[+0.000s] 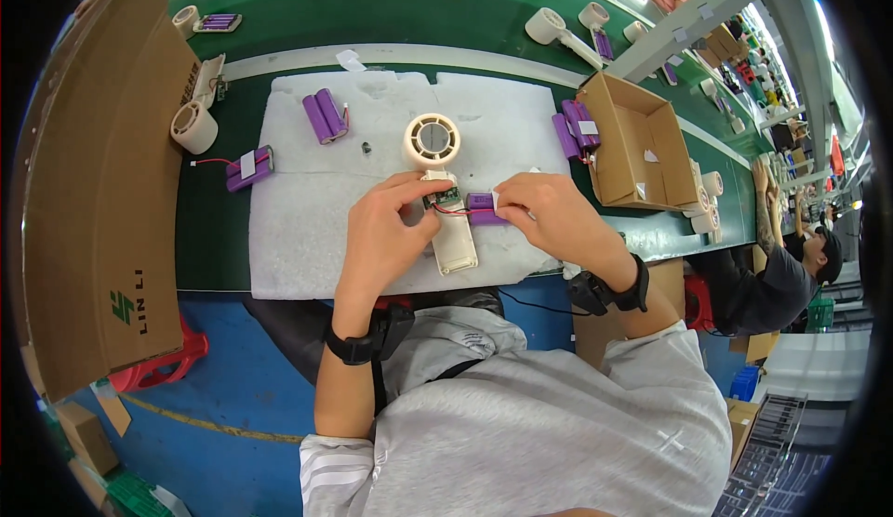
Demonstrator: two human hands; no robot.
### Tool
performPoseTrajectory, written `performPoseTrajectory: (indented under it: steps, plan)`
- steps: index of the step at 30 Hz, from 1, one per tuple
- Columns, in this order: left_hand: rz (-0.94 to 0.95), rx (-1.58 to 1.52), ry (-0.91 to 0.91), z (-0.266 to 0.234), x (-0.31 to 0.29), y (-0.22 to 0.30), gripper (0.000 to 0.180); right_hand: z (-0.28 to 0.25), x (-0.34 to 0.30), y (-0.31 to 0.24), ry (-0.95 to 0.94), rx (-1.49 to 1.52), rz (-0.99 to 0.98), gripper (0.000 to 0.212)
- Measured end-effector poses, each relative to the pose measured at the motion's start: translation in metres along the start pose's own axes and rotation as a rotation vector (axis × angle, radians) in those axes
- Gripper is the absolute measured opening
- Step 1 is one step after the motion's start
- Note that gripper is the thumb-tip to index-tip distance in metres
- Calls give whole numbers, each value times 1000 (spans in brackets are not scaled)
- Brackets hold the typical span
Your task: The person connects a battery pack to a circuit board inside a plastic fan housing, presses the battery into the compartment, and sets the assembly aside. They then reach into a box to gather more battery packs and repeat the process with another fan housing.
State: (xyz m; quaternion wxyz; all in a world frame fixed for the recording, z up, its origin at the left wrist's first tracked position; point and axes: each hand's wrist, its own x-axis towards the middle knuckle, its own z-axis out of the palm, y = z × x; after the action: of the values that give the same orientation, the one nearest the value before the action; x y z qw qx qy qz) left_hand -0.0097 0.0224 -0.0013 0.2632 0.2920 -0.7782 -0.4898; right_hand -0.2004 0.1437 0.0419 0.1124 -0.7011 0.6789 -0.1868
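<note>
A cream handheld fan [454,245] lies on the white foam sheet, its round head away from me and its handle opened toward me. A small green circuit board [446,197] shows in the upper handle. My left hand [386,229] grips the fan there, thumb and index finger at the board's edge. Just right of the handle, my right hand [551,212] pinches a purple battery pack [484,217] by its right end, near a white label. Red and dark wires run between pack and board. The fingers partly hide where they join.
More purple battery packs lie on the foam sheet [307,247], including one pack [325,116] at upper left. An open cardboard box [642,150] stands right, a tall carton [102,182] left. Other fans [194,127] sit around the green table. A co-worker [781,271] sits at far right.
</note>
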Motion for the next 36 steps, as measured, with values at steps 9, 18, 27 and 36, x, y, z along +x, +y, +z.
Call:
performPoseTrajectory:
  steps: [9, 18, 27, 36]
  plan:
    - [-6, 9, -14, -1, 2, 1, 33, 14, -6, -1, -4, -209, -91, 18]
    - [-38, -13, -7, 2, -3, -3, 34, -26, -15, 30, -11, -114, 173, 20]
    - [-56, 27, 0, 5, 1, 1, 31, -67, -24, 29, 283, 76, 504, 26]
    - [-73, 25, 45, 7, 0, 3, 29, -1, 15, 17, -218, 81, -73, 45]
